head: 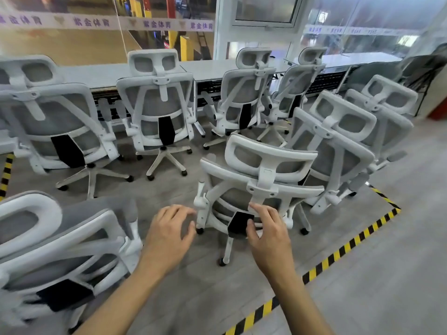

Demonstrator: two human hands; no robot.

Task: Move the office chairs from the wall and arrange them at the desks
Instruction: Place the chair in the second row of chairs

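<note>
Grips apart and empty, left hand (pixel 167 235) and right hand (pixel 266 234) reach for the mid-frame chair (pixel 263 165), likely to wheel it deskward

A long bench (pixel 96 73) runs along the far glass wall (pixel 72 44). Four chairs stand in a row before it: the far-left chair (pixel 55 122), the second chair (pixel 157 110) to its right, then the third chair (pixel 244 100) and the fourth chair (pixel 297 88) close together. Nearer the viewer stands the middle chair (pixel 261 180), with the right chair (pixel 338 146) just beside it and the far-right chair (pixel 387 110) beyond that. The near-left chair (pixel 60 250) sits at lower left. Floor tape (pixel 338 255) runs along the floor to the right of the group. The left hand (pixel 167 238) and right hand (pixel 268 235) are just before the middle chair's back.
</note>
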